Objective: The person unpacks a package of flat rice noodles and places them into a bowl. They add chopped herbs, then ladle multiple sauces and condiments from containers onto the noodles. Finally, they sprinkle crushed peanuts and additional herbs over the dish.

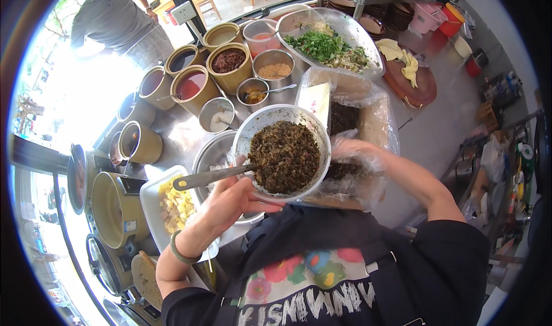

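The left hand (233,198) is bent around the near left side of a white bowl (242,145), its fingers curled beneath the rim and bearing it up. The bowl is heaped with a dark, finely chopped mixture (286,156), and a long-handled spoon (215,177) lies with its head in the food and its handle passing over the hand. The right hand (357,152), covered in thin clear plastic, reaches into a cardboard carton (376,116) just right of the bowl; its fingertips are hidden, so whether they are spread or pinching anything I cannot tell. More dark chopped food (345,118) lies inside the carton, which has a clear plastic liner. Partly beneath the white bowl sits a metal bowl (202,160), and left of that a white tray (150,202) holds pale yellow chunks (177,205). Beyond the carton stands a large metal basin (368,38) with chopped greens (328,44), near several tan crocks (150,146).
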Demonstrator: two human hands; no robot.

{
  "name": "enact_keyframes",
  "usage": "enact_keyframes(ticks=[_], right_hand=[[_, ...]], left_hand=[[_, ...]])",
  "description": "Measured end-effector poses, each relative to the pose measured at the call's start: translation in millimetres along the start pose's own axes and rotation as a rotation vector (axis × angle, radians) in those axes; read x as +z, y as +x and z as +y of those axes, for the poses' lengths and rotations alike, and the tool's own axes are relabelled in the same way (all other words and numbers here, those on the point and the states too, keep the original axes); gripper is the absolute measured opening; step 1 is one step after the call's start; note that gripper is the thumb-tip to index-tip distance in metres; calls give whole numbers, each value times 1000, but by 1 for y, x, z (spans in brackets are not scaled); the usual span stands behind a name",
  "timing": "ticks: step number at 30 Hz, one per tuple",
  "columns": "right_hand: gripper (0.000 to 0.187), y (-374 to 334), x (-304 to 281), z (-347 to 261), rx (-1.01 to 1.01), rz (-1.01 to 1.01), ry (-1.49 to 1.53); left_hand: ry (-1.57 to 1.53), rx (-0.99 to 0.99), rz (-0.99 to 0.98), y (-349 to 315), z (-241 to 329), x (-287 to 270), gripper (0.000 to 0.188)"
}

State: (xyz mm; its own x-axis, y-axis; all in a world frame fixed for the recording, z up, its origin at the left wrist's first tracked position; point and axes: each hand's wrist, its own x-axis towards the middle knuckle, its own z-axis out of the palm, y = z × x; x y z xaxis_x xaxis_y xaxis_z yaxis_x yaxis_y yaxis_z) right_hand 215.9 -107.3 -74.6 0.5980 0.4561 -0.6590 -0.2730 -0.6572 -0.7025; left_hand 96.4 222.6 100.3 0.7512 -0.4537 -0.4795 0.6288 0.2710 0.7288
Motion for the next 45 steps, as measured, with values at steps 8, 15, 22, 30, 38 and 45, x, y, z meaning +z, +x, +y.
enact_keyframes(ticks=[8, 15, 22, 30, 38, 45], right_hand=[[90, -70, -60, -12, -1138, 42, -72], [76, -85, -78, -31, -776, 291, 174], [91, -152, -79, -133, -493, 448, 292], [89, -130, -25, -136, -504, 462, -303], [61, -181, -51, -140, -395, 554, -148], [36, -111, -104, -78, -183, 419, 293]], left_hand=[[117, -57, 31, 14, 18, 14, 45], [173, -199, 90, 42, 33, 33, 44], [237, -228, 96, 75, 40, 63, 38], [180, -215, -94, 105, 38, 89, 23], [184, -195, -110, 108, 22, 82, 42], [152, -188, -40, 71, 21, 49, 43]])
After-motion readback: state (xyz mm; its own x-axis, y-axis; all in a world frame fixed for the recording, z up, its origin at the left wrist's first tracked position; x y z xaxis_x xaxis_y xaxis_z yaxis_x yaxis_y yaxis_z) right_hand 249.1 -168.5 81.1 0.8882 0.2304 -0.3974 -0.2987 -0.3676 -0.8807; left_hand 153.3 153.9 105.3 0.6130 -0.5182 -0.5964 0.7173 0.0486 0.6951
